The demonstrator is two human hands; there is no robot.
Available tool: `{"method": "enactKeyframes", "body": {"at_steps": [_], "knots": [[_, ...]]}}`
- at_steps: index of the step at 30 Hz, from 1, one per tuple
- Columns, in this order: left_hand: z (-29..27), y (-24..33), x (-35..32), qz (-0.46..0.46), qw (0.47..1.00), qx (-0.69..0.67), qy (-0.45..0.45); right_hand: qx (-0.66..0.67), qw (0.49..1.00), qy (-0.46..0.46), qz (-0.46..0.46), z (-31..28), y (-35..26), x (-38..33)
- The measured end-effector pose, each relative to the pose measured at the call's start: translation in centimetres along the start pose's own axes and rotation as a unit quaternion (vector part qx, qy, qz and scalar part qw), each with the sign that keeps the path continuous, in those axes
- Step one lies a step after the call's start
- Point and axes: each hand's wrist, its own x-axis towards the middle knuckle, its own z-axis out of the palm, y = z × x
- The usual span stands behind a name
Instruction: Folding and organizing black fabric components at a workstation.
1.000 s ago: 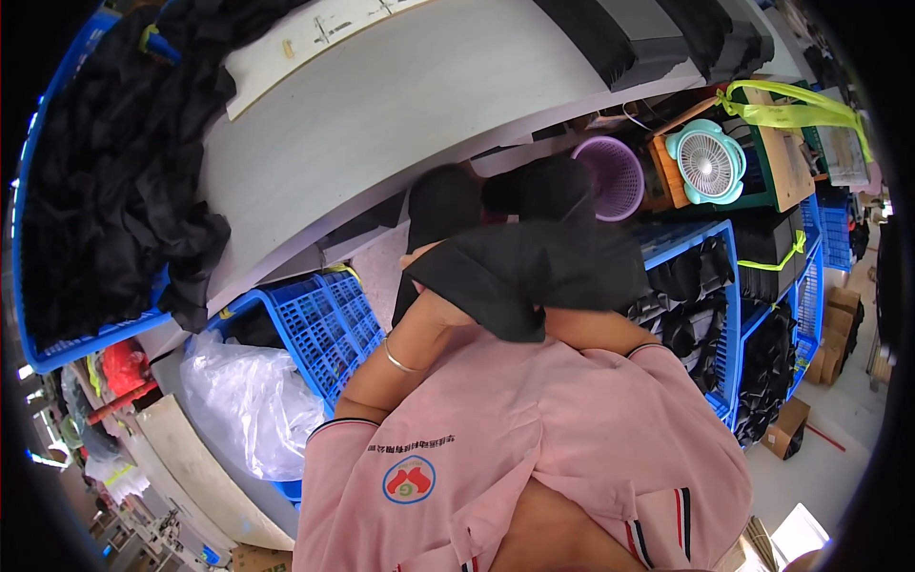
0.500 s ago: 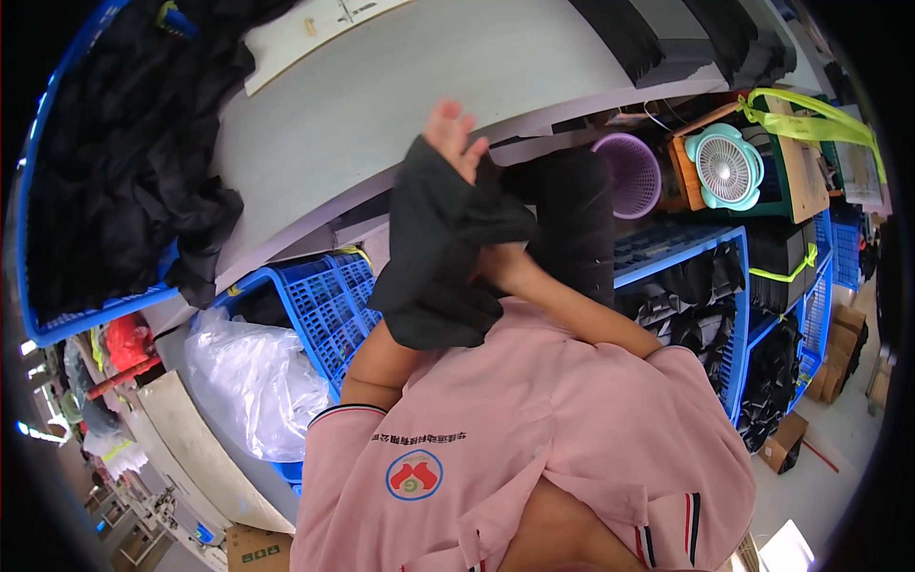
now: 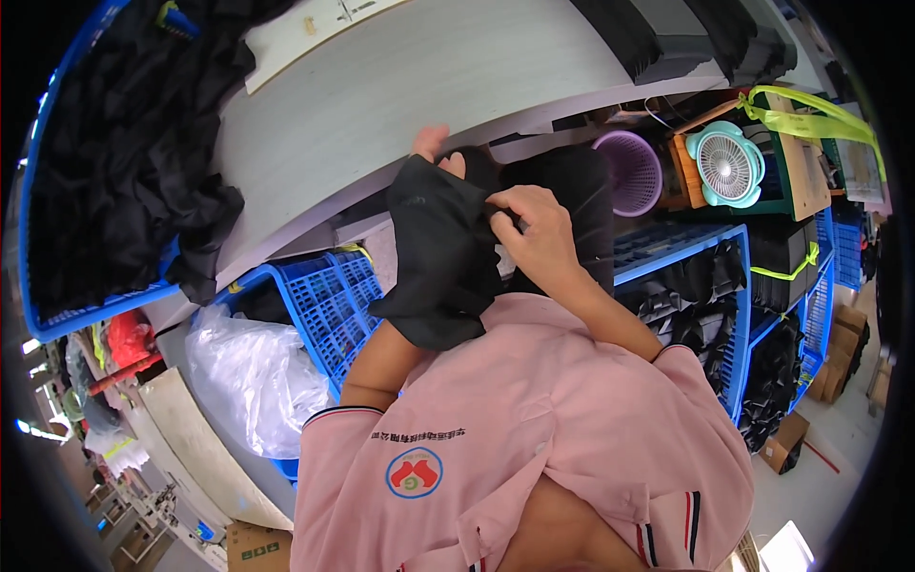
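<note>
Black fabric piece point(image 3: 424, 253) lies before the pink shirt point(image 3: 515, 381), covering most of left hand point(image 3: 431, 141); fingertips protrude, slightly parted, grip cannot be told. Right hand point(image 3: 543, 229) curls closed, pinching fabric edge. Advisable: draw edge evenly, avoid twisting. Fabric's underside hidden.

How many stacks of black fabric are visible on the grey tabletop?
2: one black fabric stack towards the right of the grey tabletop, and a second stack just to its right. Others may be hidden beyond the picture's edge.
</note>
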Motion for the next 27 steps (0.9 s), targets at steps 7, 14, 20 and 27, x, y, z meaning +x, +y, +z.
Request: {"method": "enactKeyframes", "body": {"at_steps": [7, 14, 20, 27], "knots": [[-2.2, -3.0, 1.5, 0.195, 0.930, 0.282, -0.133, 0.536, 0.815, -0.161, 0.148, -2.7, 2.4, -0.4], [-6.0, -9.4, -0.6, -0.059, 0.969, -0.030, -0.238, 0.680, 0.708, -0.003, 0.189, -1.9, 2.5, 1.6], [-4.4, -13.3, -3.3, -0.056, 0.951, -0.238, -0.192, 0.553, 0.826, 0.027, 0.104, -5.3, 1.4, 4.6], [-5.0, -8.2, -0.9, 0.268, 0.846, 0.405, -0.222, -0.082, 0.968, 0.154, -0.179, -2.9, 0.0, 2.3]]}}
